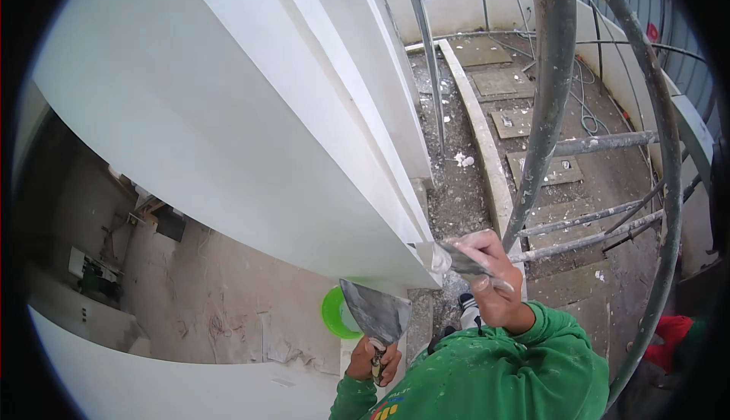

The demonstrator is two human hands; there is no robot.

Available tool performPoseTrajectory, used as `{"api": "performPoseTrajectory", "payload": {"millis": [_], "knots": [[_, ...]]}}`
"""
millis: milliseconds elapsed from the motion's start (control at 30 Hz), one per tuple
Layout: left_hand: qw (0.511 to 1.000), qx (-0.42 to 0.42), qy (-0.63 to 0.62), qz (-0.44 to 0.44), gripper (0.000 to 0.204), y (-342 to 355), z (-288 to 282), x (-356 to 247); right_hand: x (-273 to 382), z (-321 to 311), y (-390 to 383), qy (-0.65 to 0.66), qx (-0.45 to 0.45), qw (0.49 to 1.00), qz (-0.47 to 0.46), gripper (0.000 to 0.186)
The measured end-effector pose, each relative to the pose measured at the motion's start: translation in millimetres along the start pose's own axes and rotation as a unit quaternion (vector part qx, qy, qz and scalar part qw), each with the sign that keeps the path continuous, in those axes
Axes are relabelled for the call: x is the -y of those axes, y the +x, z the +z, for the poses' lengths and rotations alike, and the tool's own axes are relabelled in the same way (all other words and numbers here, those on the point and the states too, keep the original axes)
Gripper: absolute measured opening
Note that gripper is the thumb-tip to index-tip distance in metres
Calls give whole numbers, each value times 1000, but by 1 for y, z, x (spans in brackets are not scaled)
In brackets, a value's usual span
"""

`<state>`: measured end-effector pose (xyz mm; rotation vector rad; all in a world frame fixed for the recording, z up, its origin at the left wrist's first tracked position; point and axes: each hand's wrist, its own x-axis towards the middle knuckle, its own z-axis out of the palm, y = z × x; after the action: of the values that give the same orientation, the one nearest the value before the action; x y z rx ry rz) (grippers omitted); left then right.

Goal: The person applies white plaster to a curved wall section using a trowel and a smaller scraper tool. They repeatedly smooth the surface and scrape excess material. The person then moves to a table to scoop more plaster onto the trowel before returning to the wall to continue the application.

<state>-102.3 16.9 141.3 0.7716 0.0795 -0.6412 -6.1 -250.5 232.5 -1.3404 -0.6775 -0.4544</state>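
My left hand (359,361) is closed round the handle of a wide putty knife (376,312), its grey, smeared blade pointing up and away from me. Higher and to the right, my right hand (498,283) grips a second putty knife (465,262). White putty (440,259) sits at that blade's tip, close against the end of the white wall (251,139). Whether the tip touches the wall I cannot tell. White smears cover the right fingers. A bright green bucket (332,315) stands just beyond the left knife, partly hidden by its blade.
Paint-spotted metal scaffold tubes (549,78) rise close on my right, with rungs (601,226) crossing low. A concrete curb (479,116) runs along the rubble-strewn ground. A green hose (589,112) lies farther off. Dusty floor (220,291) shows at left; something red (673,340) appears lower right.
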Motion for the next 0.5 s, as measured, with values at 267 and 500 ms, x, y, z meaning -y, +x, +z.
{"api": "performPoseTrajectory", "payload": {"millis": [267, 500], "knots": [[975, -114, -192, 10, 38, -16, -41, 33, -49, 15, 9, -147, 420, 892, -72, 63], [989, -97, 72, 90, 27, 6, 31, -14, -75, 8, -40, -103, 303, 945, -71, 65]]}}
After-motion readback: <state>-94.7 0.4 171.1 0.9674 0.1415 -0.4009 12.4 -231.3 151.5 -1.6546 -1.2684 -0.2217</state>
